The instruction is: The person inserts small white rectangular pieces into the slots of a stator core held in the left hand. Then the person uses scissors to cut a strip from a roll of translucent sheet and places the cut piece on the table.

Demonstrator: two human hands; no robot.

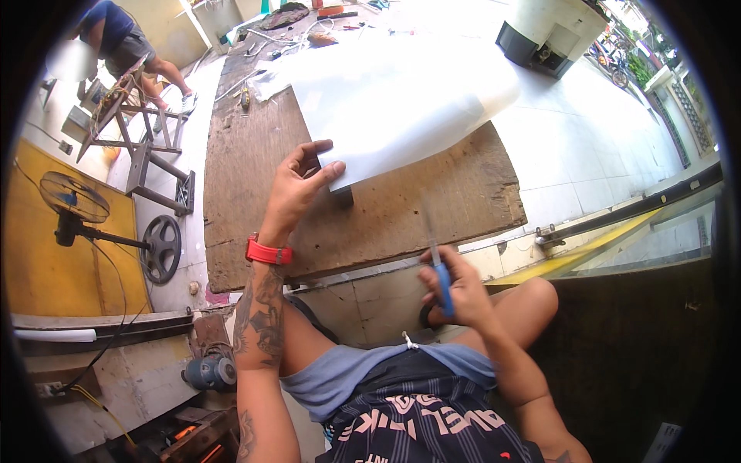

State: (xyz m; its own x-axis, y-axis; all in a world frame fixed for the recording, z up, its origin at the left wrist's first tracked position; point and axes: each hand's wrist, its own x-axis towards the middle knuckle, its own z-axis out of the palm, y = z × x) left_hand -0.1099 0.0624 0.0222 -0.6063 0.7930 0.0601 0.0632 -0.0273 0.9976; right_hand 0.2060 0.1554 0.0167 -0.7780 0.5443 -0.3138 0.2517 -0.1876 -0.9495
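Dark shirt [421,378] is lying nearest. Hands apart: your left hand [297,176] is pinching the spread white sheet [386,108], your right hand [463,292] is gripping scissors [444,287] clear; cutting seemingly remaining.

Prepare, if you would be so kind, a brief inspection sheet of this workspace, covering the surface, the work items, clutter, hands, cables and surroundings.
Surface: brown wooden board, its right edge rough.
Work items: white sheet overhanging the board's far right side, dark block showing at its near corner; blue-handled tool, front end blurred.
Clutter: screwdriver near the left edge; mixed items at the far end, partly too small to name.
Hands: left at the sheet's near left corner, grip unclear; right closed around the tool.
Cables: black cable and yellow cable, lower left.
Surroundings: fan at left; another person upper left.
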